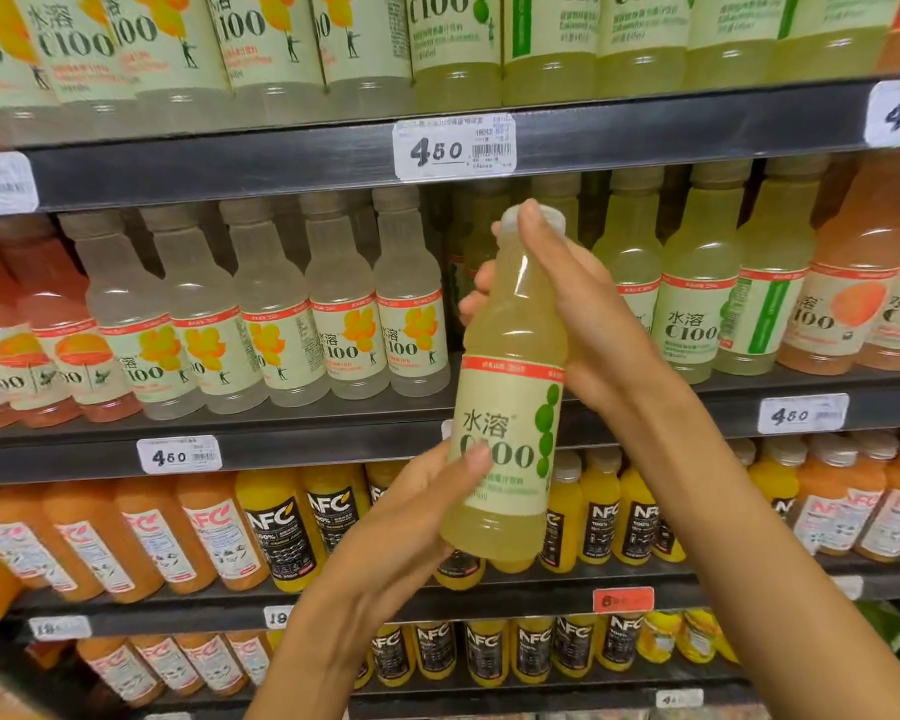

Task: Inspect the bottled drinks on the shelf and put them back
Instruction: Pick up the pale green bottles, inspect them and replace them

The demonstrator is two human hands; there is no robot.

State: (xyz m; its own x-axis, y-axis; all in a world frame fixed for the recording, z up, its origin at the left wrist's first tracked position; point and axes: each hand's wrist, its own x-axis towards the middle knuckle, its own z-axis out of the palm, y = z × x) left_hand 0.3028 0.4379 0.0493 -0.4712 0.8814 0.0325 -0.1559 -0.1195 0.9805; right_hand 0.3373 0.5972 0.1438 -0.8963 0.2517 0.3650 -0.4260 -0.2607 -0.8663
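A pale green lime drink bottle (510, 387) with a cream label and green dots is held upright in front of the middle shelf (333, 444). My right hand (578, 314) grips its neck and shoulder, with the thumb up on the cap. My left hand (411, 511) holds its lower part from the left, thumb lying across the label. Just behind the bottle there is a dark gap in the row of bottles, beside more lime bottles (692, 304) to the right.
Lemon bottles (333, 314) and orange-pink bottles (48, 345) fill the middle shelf to the left. The upper shelf (281, 158) carries more of the same drinks. Lower shelves hold orange and yellow juice bottles (281, 522). Price tags (454, 148) hang on the shelf edges.
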